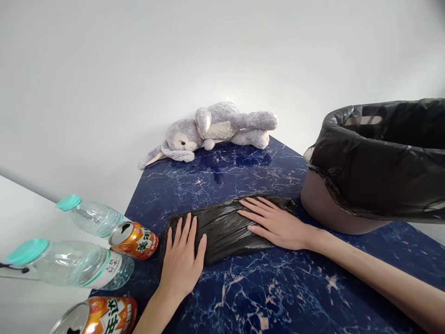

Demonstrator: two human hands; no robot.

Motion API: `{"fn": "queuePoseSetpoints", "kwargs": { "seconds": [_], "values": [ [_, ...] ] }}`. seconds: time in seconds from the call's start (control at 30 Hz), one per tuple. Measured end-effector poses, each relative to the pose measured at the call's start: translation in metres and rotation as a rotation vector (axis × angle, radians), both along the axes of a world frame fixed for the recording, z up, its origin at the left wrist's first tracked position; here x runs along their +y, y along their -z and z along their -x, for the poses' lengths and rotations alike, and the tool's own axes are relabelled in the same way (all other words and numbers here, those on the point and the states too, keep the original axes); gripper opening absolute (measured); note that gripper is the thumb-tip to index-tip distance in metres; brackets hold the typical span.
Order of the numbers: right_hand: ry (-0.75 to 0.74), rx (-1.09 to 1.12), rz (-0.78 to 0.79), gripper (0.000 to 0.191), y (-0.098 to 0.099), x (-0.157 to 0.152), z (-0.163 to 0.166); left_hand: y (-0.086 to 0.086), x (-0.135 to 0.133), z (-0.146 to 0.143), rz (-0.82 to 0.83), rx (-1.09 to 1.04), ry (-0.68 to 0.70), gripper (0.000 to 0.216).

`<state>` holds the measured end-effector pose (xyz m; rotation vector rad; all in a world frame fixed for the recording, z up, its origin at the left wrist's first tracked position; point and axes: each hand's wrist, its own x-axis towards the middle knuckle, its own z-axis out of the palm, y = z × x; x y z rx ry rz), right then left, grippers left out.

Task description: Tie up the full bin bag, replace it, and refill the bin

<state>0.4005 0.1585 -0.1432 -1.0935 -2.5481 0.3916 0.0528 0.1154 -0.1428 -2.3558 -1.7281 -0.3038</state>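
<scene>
A black plastic bag (222, 234) lies flattened in a wrinkled strip across the blue marbled tabletop (250, 292). My left hand (182, 262) rests flat on the bag's left end, fingers stretched away from me and thumb apart. On the right part of the bag lies my right hand (269, 220), palm down with its fingers spread. Neither hand grips anything; both press or rest on the plastic. The bag's surface beneath my palms is hidden.
At right stands a bin (333, 199) lined with a black bag (375, 171). A grey plush rabbit (219, 125) lies by the wall. Along the left edge are two clear bottles (93, 215) with teal caps and two orange drink cans (137, 240).
</scene>
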Motion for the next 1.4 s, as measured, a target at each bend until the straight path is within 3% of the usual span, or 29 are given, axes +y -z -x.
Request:
{"fn": "queuePoseSetpoints", "kwargs": {
  "seconds": [0.23, 0.4, 0.5, 0.63, 0.73, 0.9, 0.97, 1.1, 1.23, 1.3, 1.4],
  "values": [
    [0.018, 0.058, -0.116, 0.056, -0.011, -0.013, 0.016, -0.019, -0.008, -0.01, -0.185, -0.187, 0.123, 0.054],
    [-0.147, 0.173, -0.231, 0.041, -0.03, -0.053, 0.085, -0.035, -0.014, -0.018, -0.212, -0.5, 0.215, 0.039],
    [-0.118, 0.131, -0.244, 0.036, -0.034, -0.061, 0.133, -0.04, -0.018, -0.018, -0.247, -0.69, 0.193, 0.03],
    [-0.053, 0.04, -0.172, 0.028, -0.036, -0.051, 0.18, -0.044, -0.024, -0.015, -0.38, -0.705, 0.215, 0.027],
    [-0.05, 0.011, -0.09, 0.018, -0.038, -0.045, 0.194, -0.045, -0.028, -0.015, -0.421, -0.682, 0.274, 0.026],
    [0.068, 0.104, 0.026, 0.016, -0.044, -0.056, 0.169, -0.05, -0.037, -0.015, -0.447, -0.616, 0.376, 0.031],
    [0.13, 0.256, 0.141, 0.018, -0.048, -0.066, 0.147, -0.053, -0.044, -0.017, -0.497, -0.541, 0.467, 0.031],
    [0.249, 0.858, 0.608, 0.035, -0.061, -0.093, 0.109, -0.052, -0.063, -0.036, -0.627, -0.445, 0.63, 0.021],
    [0.386, 1.278, 0.987, 0.05, -0.066, -0.133, 0.093, -0.041, -0.083, -0.061, -0.759, -0.646, 0.529, 0.024],
    [0.484, 1.416, 1.05, 0.052, -0.06, -0.152, 0.088, -0.039, -0.089, -0.064, -0.748, -0.611, 0.587, 0.022],
    [0.635, 1.494, 0.92, 0.05, -0.042, -0.172, 0.074, -0.045, -0.092, -0.06, -0.473, -0.349, 0.73, 0.034]
  ]
}}
